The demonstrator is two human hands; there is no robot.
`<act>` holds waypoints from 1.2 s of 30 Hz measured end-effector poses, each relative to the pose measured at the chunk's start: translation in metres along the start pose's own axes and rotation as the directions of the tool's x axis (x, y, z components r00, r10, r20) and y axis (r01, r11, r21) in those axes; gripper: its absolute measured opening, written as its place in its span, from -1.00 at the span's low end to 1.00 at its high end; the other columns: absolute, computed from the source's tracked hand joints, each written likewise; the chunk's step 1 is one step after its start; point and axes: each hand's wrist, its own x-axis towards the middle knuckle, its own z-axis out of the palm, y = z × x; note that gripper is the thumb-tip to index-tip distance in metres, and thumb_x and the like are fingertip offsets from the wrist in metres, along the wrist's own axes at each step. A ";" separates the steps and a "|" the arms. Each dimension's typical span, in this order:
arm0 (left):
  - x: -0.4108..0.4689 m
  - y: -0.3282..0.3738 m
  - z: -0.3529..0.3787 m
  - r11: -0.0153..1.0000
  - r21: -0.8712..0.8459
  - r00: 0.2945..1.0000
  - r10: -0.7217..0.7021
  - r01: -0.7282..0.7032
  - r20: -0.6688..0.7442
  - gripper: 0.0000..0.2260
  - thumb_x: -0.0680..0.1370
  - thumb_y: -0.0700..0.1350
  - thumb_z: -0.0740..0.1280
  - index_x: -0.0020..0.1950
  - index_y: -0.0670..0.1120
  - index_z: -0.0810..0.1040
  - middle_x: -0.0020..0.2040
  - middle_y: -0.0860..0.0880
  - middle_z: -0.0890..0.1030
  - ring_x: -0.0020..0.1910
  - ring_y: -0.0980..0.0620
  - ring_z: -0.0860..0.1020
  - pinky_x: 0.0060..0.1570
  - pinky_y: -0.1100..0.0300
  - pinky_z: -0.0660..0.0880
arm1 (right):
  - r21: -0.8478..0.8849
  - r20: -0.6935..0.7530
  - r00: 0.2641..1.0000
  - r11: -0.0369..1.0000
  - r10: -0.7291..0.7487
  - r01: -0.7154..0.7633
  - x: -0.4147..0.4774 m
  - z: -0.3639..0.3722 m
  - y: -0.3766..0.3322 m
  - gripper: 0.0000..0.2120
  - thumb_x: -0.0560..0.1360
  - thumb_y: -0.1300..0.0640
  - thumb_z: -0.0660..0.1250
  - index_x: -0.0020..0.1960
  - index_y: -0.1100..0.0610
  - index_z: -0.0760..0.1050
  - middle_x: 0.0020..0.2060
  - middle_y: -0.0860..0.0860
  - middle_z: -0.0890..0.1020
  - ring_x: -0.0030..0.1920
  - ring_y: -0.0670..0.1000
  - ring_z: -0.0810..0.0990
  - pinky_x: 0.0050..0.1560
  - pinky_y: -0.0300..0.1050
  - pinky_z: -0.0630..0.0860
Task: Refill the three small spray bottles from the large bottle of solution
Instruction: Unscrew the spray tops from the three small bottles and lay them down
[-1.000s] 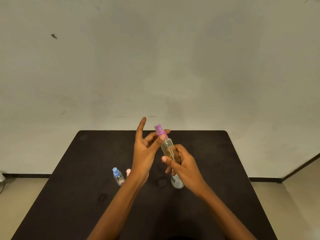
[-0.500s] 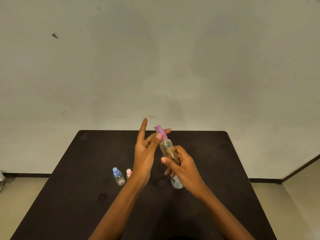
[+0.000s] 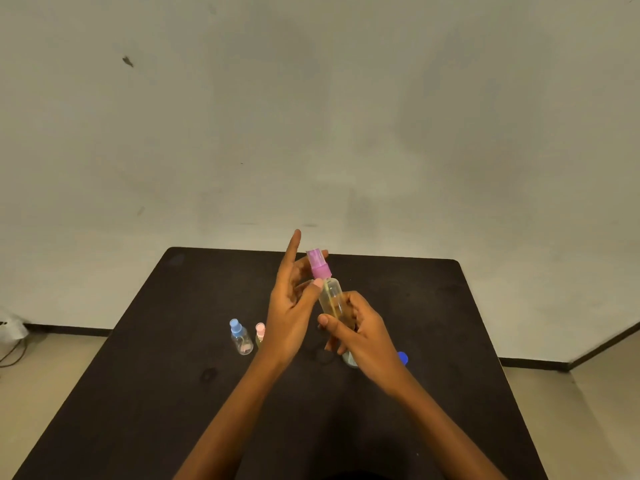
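Observation:
Above the black table (image 3: 433,306) my right hand (image 3: 363,332) grips a clear spray bottle (image 3: 331,296) holding yellowish liquid, tilted a little to the left. Its pink spray cap (image 3: 319,264) is pinched between the thumb and a finger of my left hand (image 3: 294,306), whose index finger points up. On the table to the left stand a small bottle with a blue cap (image 3: 240,337) and a small bottle with a pink cap (image 3: 259,332), half hidden by my left wrist. The base of the large bottle (image 3: 349,359) shows under my right hand.
A blue cap (image 3: 402,357) lies on the table just right of my right wrist. A plain wall rises behind the table, with floor on both sides. Cables lie on the floor at the far left (image 3: 10,348).
My left thumb has slid down to the base of the pink cap while both hands stay in place with the bottle. The blue cap has come into sight beside my right wrist.

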 end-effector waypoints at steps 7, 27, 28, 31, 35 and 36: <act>-0.013 0.003 0.001 0.979 0.202 0.994 0.038 -0.016 -0.106 -0.56 0.40 0.04 0.40 0.23 0.22 0.36 0.16 0.00 0.56 0.14 -0.01 0.56 0.19 -0.05 0.50 | 0.042 0.028 1.000 0.999 0.010 -0.011 -0.010 -0.001 0.002 -0.75 0.45 0.07 0.36 0.07 0.08 0.39 -0.04 0.16 0.56 -0.25 0.05 0.60 -0.31 -0.23 0.54; 0.029 -0.050 -0.172 0.840 0.542 0.956 0.131 0.033 -0.261 -0.60 0.43 -0.17 0.43 0.24 -0.16 0.48 -0.09 -0.02 0.56 -0.20 0.16 0.53 -0.17 0.47 0.46 | -0.004 -0.094 0.988 0.993 0.119 -0.119 0.031 0.074 0.072 -0.89 0.51 0.06 0.31 -0.05 -0.03 0.37 -0.05 -0.02 0.39 0.01 0.00 0.44 -0.08 -0.27 0.48; 0.029 -0.061 -0.187 0.802 0.591 0.976 0.047 0.091 -0.214 -0.60 0.43 -0.17 0.43 0.24 -0.16 0.49 -0.09 -0.03 0.56 -0.17 0.12 0.54 -0.16 0.44 0.45 | -0.066 -0.150 0.979 0.987 0.138 -0.149 0.037 0.079 0.082 -0.89 0.50 0.04 0.33 -0.08 -0.09 0.39 -0.05 -0.03 0.37 0.03 0.01 0.41 -0.05 -0.26 0.49; 0.023 -0.103 -0.223 0.672 0.713 0.976 -0.203 0.200 -0.083 -0.64 0.43 -0.11 0.44 0.19 -0.16 0.54 -0.15 -0.05 0.62 -0.11 0.00 0.60 -0.02 0.20 0.50 | -0.124 -0.262 0.944 0.963 0.200 -0.238 0.053 0.091 0.111 -0.87 0.44 -0.05 0.37 -0.09 -0.17 0.41 -0.05 -0.04 0.40 0.02 0.04 0.46 0.04 -0.02 0.51; 0.011 -0.156 -0.245 0.458 0.877 0.916 -0.399 0.149 0.053 -0.58 0.46 0.04 0.39 0.28 -0.07 0.49 -0.08 -0.05 0.67 -0.14 0.11 0.57 -0.05 0.29 0.43 | -0.091 -0.447 0.849 0.930 0.282 -0.357 0.068 0.104 0.145 -0.79 0.42 0.05 0.41 -0.06 -0.09 0.38 -0.04 0.09 0.48 -0.06 0.09 0.53 -0.01 0.09 0.53; 0.008 -0.165 -0.245 0.411 0.905 0.897 -0.433 0.113 0.084 -0.57 0.48 0.08 0.36 0.30 -0.04 0.47 -0.08 -0.03 0.66 -0.12 0.11 0.58 -0.03 0.28 0.41 | -0.091 -0.487 0.822 0.919 0.295 -0.384 0.069 0.105 0.151 -0.77 0.41 0.10 0.41 -0.04 -0.02 0.39 -0.04 0.11 0.49 -0.06 0.10 0.53 -0.02 0.10 0.53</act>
